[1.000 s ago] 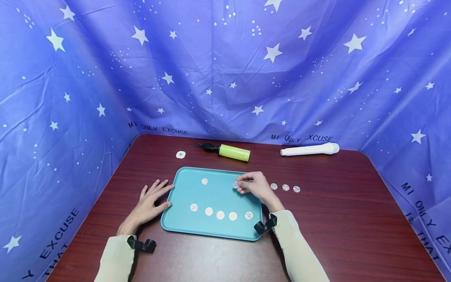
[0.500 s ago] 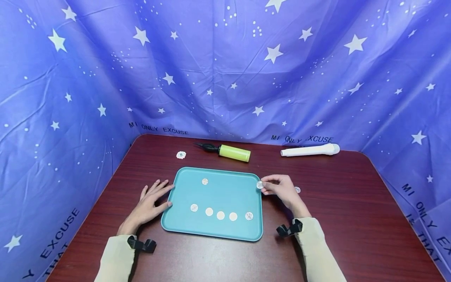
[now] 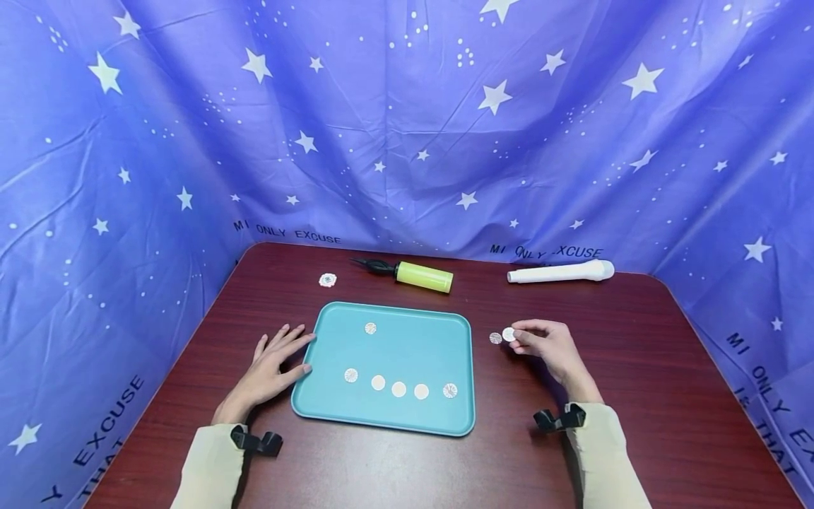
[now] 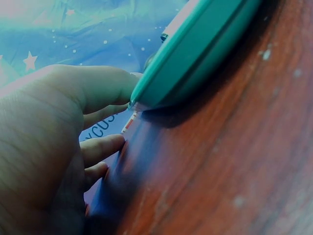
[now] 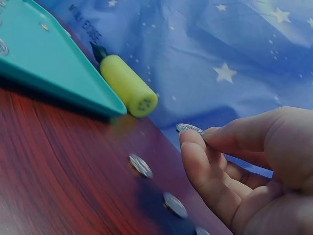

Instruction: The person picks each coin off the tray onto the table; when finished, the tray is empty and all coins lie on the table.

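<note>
My right hand [image 3: 550, 350] pinches a small round disc [image 5: 190, 129] with a silvery pattern between thumb and forefinger, above the table to the right of the teal tray [image 3: 413, 325]. Below that hand, the right wrist view has a silvery disc [image 5: 140, 165] on the table with two more in a row; in the head view the hand hides some of these. On the left, my left hand [image 3: 263, 371] lies with fingers spread, its thumb and forefinger touching the tray's left rim. Inside the tray lie three plain white discs [image 3: 398, 389] and three patterned ones, such as this disc [image 3: 450, 390].
Behind the tray lies a yellow-green hand pump [image 3: 422, 277] with a black nozzle. A white microphone-shaped stick [image 3: 559, 271] is at the back right. At the back left sits a white scalloped piece [image 3: 327, 280]. A blue star-patterned curtain [image 3: 420, 127] surrounds the table.
My right hand has moved right, from above the tray to above the table beside it, carrying the patterned disc along. My left hand has stayed at the tray's rim.
</note>
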The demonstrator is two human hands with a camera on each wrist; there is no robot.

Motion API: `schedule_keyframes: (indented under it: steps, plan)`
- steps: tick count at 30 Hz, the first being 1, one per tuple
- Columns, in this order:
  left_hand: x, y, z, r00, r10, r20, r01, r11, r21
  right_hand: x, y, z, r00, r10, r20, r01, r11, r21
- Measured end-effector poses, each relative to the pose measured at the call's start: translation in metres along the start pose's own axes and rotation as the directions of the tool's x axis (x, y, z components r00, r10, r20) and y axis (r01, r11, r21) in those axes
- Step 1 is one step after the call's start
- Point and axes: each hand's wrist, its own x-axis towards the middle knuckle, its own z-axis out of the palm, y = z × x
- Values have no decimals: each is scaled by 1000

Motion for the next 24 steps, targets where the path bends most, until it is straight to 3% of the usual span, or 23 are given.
schedule_keyframes:
  steps: [19, 24]
  plan:
    - [-1, 2, -2, 1000, 3, 1, -3, 1000, -3, -19, 16, -64, 998, 12, -66, -5, 994, 105]
    - [-1, 2, -2, 1000, 4, -2, -4, 1000, -3, -18, 19, -75, 995, 43, -85, -36, 996, 79]
